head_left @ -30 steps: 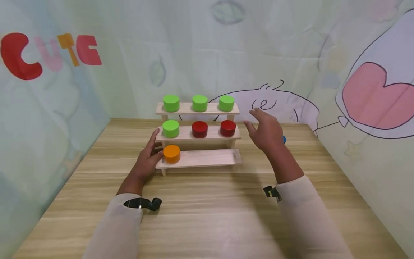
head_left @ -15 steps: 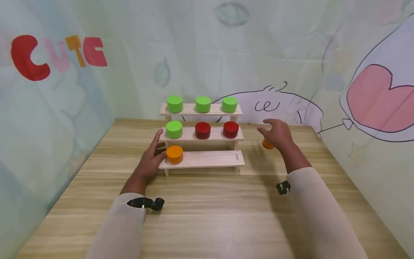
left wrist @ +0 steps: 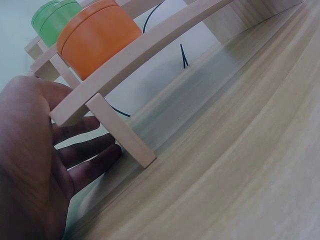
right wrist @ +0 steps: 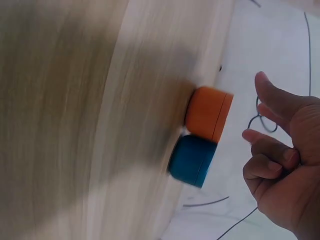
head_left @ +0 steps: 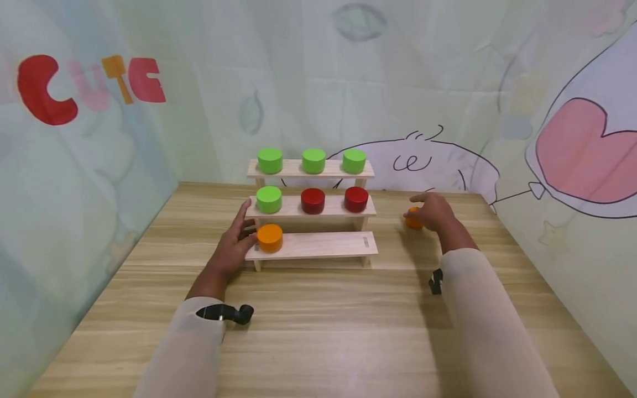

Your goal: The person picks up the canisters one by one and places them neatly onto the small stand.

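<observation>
On the table stands a three-tier wooden rack (head_left: 323, 245). My left hand (head_left: 232, 251) holds its left end, fingers reaching under the lowest board beside a leg (left wrist: 122, 131). Beside the thumb, an orange round block (head_left: 270, 238) sits on the lowest tier. The middle tier bears a green block (head_left: 269, 199) and two red ones, a middle red block (head_left: 312, 201) and a right red block (head_left: 356, 199). My right hand (head_left: 434, 211) hovers by another orange block (right wrist: 208, 112), thumb and forefinger spread apart. Touching that block is a blue block (right wrist: 192, 159), hidden in the head view.
Three green blocks, with one green block (head_left: 313, 161) in the middle, stand on the top tier. The wooden table (head_left: 318, 331) ends against printed cloth walls (head_left: 209, 110) at the back and sides. Black straps with small cameras sit on both wrists.
My right hand has moved right and down from beside the rack to the loose orange block. The left hand stays on the rack. The head view has shifted slightly.
</observation>
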`<move>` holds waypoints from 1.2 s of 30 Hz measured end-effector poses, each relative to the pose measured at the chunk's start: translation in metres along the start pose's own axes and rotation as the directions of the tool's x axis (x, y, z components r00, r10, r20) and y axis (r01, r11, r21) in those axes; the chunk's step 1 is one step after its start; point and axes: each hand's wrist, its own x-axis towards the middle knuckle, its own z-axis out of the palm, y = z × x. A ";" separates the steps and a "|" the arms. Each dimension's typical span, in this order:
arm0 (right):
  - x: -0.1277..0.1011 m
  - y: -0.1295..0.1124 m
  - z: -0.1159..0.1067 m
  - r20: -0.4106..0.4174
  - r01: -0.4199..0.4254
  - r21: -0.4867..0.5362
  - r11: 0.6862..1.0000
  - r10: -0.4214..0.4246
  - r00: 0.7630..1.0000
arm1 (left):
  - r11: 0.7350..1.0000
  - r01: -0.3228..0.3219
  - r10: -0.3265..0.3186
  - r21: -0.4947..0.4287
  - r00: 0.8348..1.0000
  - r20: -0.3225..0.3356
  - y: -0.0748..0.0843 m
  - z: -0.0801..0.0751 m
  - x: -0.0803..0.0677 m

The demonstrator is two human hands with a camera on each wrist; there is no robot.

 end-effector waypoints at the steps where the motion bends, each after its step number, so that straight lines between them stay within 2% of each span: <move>1: 0.001 0.002 -0.001 0.007 0.004 0.003 1.000 -0.004 1.000 | 1.000 0.000 0.000 0.003 1.000 -0.001 0.000 0.000 0.000; 10: 0.003 0.023 0.000 0.062 -0.084 0.118 0.989 0.077 0.995 | 1.000 -0.006 0.006 -0.002 1.000 -0.013 -0.001 0.001 0.001; 13: 0.004 0.030 0.004 0.064 -0.071 0.071 0.995 0.067 0.996 | 1.000 -0.005 0.005 0.000 1.000 -0.015 -0.002 0.002 0.002; 20: 0.006 0.036 0.009 0.016 0.033 -0.066 0.997 -0.032 0.999 | 1.000 -0.005 0.005 -0.011 1.000 -0.016 0.002 0.001 0.001; 25: 0.008 0.034 0.010 0.018 0.031 -0.122 0.992 -0.029 0.999 | 1.000 -0.016 0.016 -0.008 1.000 -0.020 0.000 0.000 0.001; 31: 0.009 0.032 0.011 0.033 0.007 -0.136 0.991 -0.002 0.999 | 0.999 -0.029 0.029 -0.013 0.999 -0.020 -0.001 -0.002 0.001; 36: 0.007 0.029 0.014 0.012 0.004 -0.101 0.995 -0.003 1.000 | 1.000 -0.025 0.025 -0.012 1.000 -0.019 -0.003 -0.001 0.000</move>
